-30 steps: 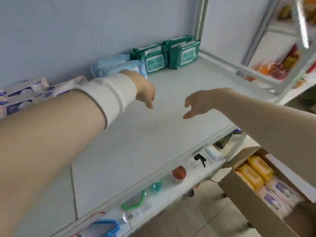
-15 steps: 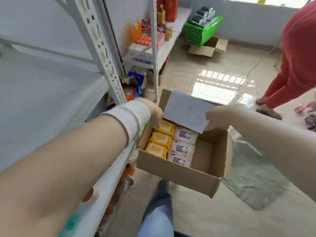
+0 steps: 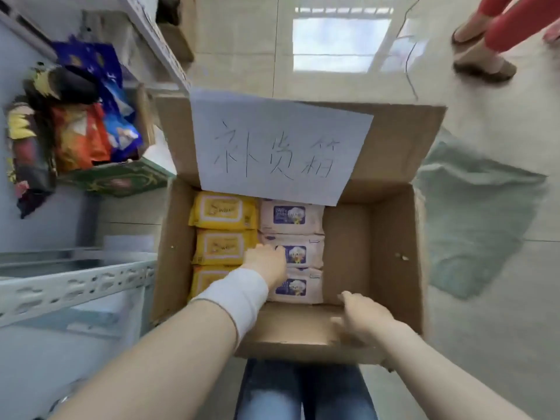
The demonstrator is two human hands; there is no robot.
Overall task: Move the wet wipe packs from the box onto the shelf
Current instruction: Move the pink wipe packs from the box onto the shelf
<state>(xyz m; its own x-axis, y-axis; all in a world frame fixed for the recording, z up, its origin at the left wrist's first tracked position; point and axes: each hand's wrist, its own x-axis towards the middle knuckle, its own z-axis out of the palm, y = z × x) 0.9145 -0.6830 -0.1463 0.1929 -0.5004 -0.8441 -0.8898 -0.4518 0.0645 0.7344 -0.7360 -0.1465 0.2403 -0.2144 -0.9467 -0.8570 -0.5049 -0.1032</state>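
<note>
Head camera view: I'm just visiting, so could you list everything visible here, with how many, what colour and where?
box: one, brown cardboard, open, just ahead
paper sign: one, white with handwriting, on the box's far flap
yellow wipe packs: three, left column in the box
pale wipe packs: three, cream with purple labels, beside the yellow ones
shelf: one, white metal, at left
snack bags: several, orange, blue and dark, far left
plastic sheet: one, grey-green, on the floor at right
another person's legs: red trousers, top right
jeans: blue, bottom edge
wristband: one, white, left wrist
left hand: on the middle pale pack
right hand: at the box's near wall, grip blurred
</note>
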